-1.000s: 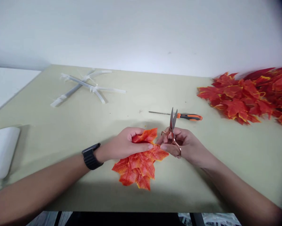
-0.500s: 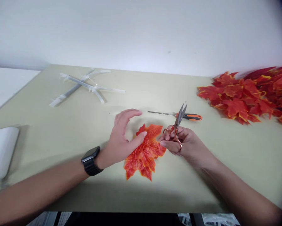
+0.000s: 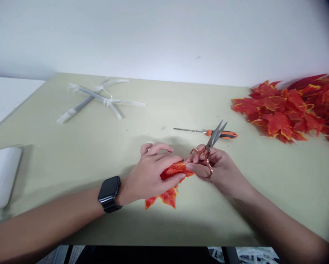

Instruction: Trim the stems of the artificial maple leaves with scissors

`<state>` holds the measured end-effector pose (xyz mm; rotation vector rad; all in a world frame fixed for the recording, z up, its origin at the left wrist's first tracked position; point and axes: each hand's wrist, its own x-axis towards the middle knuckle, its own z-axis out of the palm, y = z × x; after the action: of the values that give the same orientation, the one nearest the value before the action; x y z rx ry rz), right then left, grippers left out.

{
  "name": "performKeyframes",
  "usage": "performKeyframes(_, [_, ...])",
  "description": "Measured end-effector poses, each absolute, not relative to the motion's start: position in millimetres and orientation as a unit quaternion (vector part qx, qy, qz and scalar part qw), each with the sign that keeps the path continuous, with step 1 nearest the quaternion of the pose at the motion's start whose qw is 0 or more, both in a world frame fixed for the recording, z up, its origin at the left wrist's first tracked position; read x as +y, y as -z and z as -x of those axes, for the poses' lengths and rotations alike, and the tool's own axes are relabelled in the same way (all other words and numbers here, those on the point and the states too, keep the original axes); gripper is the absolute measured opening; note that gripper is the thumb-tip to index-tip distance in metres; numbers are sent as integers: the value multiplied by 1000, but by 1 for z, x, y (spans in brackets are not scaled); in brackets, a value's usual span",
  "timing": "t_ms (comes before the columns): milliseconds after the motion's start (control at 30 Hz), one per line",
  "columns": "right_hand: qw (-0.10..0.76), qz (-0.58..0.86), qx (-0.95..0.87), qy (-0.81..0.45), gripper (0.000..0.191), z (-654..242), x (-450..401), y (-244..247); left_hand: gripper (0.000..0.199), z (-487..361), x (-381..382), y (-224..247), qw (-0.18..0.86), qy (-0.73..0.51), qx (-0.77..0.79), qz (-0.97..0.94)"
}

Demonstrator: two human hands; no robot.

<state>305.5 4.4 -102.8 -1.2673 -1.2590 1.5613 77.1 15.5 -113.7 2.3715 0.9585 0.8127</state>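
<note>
Between my two hands is a red-orange artificial maple leaf [image 3: 178, 169], folded over on itself. My left hand [image 3: 156, 170] is closed round it, fingers above and thumb below. My right hand [image 3: 216, 165] pinches the leaf's right edge between thumb and fingertip. The same hand carries scissors [image 3: 212, 141] with copper-coloured handles, the blades pointing up and away, slightly apart. More red leaf points [image 3: 168, 199] show under my left hand; whether they belong to a second leaf is hidden.
Behind the scissors lies a screwdriver [image 3: 192, 130] with an orange and black handle. A heap of red maple leaves [image 3: 280, 113] fills the far right. Taped grey rods with pale ends [image 3: 87, 101] rest at the back left. A white case [image 3: 3, 176] stands at the left edge.
My left hand has moved right and closed on the leaf, which was spread flat and is now folded. My right hand stays nearly in place with the scissors.
</note>
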Motion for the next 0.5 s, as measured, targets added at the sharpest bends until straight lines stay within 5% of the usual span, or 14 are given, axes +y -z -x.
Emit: performKeyframes(500, [398, 470, -506, -604, 25, -305, 2, 98, 20, -77, 21, 111, 316, -299, 334, -836])
